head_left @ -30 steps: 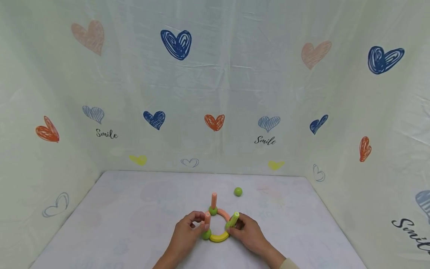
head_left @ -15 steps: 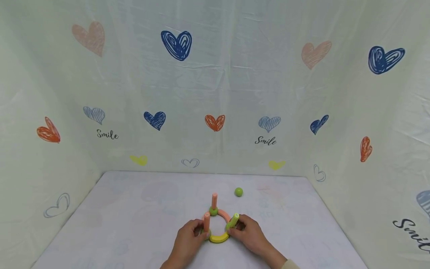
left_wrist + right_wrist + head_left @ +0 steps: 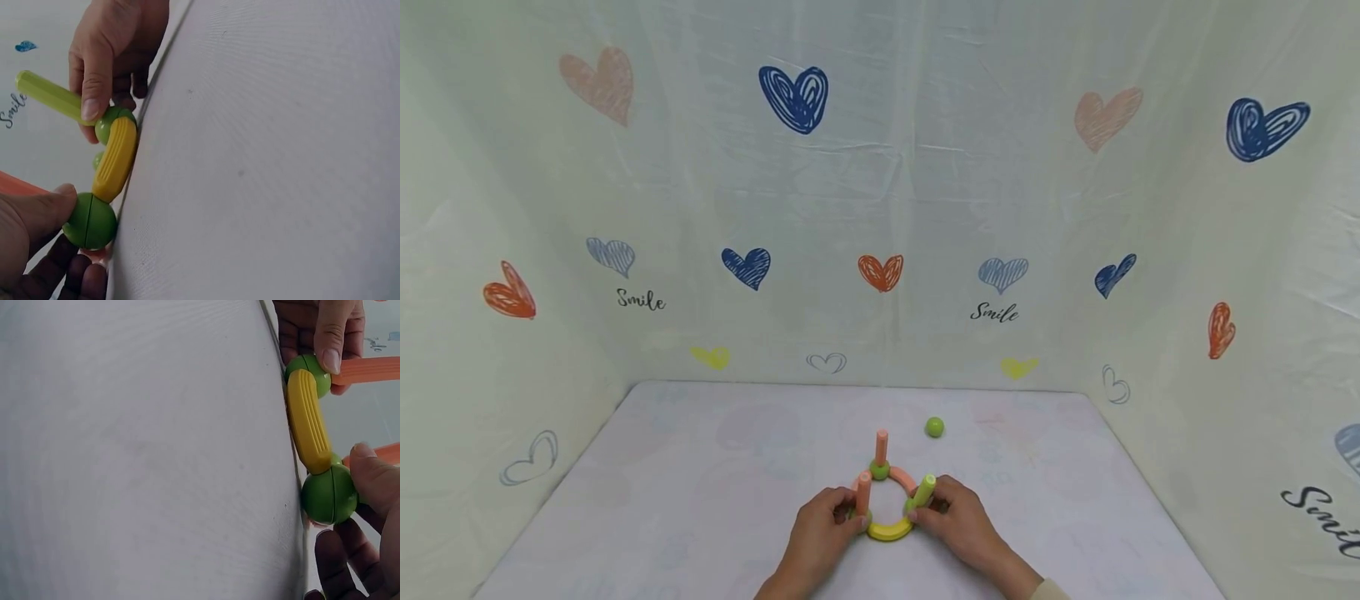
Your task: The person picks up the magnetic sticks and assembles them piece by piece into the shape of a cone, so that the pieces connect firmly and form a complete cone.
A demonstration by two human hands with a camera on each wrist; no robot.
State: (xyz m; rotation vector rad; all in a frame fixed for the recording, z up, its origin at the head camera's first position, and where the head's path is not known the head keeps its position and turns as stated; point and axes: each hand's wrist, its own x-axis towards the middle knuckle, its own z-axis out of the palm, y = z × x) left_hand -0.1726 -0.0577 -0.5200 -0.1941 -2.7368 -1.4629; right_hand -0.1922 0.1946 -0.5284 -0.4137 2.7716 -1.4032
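A ring of curved rods, one yellow (image 3: 890, 531) and at least one orange (image 3: 902, 478), joins at green balls and lies on the table. My left hand (image 3: 822, 533) pinches the near-left ball (image 3: 90, 222), from which an orange rod (image 3: 863, 493) stands up. Around the ball (image 3: 329, 495) on the right side, my right hand (image 3: 958, 521) has its thumb and fingers, at the foot of a light green rod (image 3: 925, 490) that leans right. At the back, another orange rod (image 3: 882, 447) rises from a ball (image 3: 879, 470), untouched by either hand.
A loose green ball (image 3: 934, 427) lies on the white table (image 3: 737, 467) behind the ring, to the right. Pale curtains (image 3: 820, 192) printed with hearts enclose the back and sides.
My left fingers have slid down from the orange rod to the ball at its foot, and that ball is now mostly covered. The right hand keeps its grip.
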